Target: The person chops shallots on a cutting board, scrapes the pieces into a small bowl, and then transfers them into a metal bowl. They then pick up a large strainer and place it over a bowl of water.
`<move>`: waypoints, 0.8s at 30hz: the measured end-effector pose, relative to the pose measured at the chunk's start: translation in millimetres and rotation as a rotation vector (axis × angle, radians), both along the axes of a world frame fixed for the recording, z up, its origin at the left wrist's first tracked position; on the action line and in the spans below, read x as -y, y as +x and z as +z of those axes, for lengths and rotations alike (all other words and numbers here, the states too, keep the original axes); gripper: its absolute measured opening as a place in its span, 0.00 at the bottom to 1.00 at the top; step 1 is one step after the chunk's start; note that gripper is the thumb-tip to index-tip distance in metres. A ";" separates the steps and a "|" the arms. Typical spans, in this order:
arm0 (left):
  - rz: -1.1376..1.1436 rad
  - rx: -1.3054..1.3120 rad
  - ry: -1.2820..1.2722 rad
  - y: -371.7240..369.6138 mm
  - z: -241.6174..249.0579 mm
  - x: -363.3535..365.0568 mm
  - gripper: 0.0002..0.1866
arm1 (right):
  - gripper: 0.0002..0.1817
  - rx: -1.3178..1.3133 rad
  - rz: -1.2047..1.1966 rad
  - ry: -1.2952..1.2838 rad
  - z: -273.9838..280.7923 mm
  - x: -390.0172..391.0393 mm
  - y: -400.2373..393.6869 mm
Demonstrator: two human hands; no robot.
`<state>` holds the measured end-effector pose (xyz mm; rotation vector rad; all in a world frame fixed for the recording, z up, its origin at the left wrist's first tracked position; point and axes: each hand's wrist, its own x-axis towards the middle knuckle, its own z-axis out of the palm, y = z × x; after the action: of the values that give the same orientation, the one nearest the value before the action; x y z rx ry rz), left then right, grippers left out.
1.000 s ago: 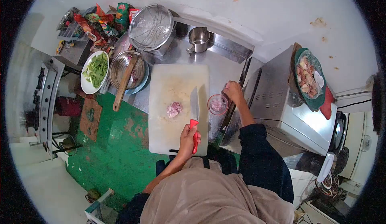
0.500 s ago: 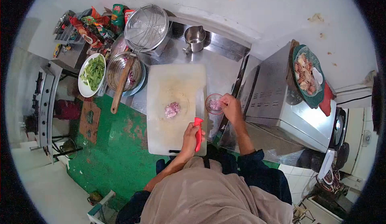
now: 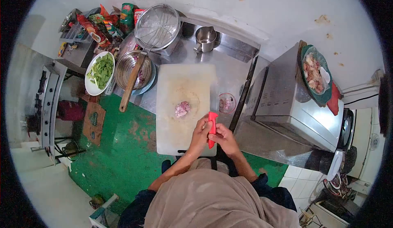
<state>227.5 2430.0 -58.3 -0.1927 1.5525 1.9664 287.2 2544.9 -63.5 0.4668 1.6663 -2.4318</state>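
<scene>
A red-handled knife [image 3: 212, 130] is held upright in view over the near right edge of the white cutting board [image 3: 172, 133]. Its pale blade is hard to make out against the board's edge. My left hand [image 3: 200, 136] is closed around the handle from the left. From the right, my right hand [image 3: 226, 140] pinches the same handle with thumb and fingers. Chopped shallots [image 3: 182, 109] lie in a small heap on the board, beyond my left hand. Right of the board, a small clear bowl [image 3: 227, 103] holds more chopped pieces.
A bowl of green leaves [image 3: 100, 73], a steel pan [image 3: 130, 72] with a wooden handle and a strainer [image 3: 157, 26] stand at the left and back. A steel cup [image 3: 206, 38] is behind the board. An oven-like metal appliance [image 3: 282, 97] stands right, with a food dish [image 3: 315, 74] on top.
My right hand has left the small bowl and come in to the knife handle. The view has shifted slightly, and my left hand still grips the knife.
</scene>
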 end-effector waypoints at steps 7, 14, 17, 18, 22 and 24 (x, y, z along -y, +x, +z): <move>0.285 -0.610 -0.847 -31.5 -82.1 151.2 0.27 | 0.22 0.178 -0.155 -0.104 8.7 -14.1 23.1; 0.109 0.328 -0.008 -34.2 -134.9 226.1 0.23 | 0.19 0.219 -0.356 -0.111 8.2 5.0 38.6; -0.086 0.349 -0.114 -37.9 -109.5 209.8 0.23 | 0.14 0.221 -0.391 -0.099 15.3 19.8 41.5; -0.095 0.325 -0.112 -38.3 -106.9 208.2 0.23 | 0.12 0.213 -0.404 -0.097 17.7 24.1 42.8; -0.085 0.202 -0.174 -34.7 -103.5 206.8 0.25 | 0.12 0.217 -0.431 -0.029 24.5 38.6 57.4; -0.095 0.182 -0.173 -29.8 -105.8 211.3 0.25 | 0.14 0.232 -0.438 -0.006 24.8 40.3 67.0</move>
<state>197.6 2218.7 -164.2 -0.3522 1.5812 1.6924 354.2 2504.6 -38.7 1.1733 1.5891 -2.5338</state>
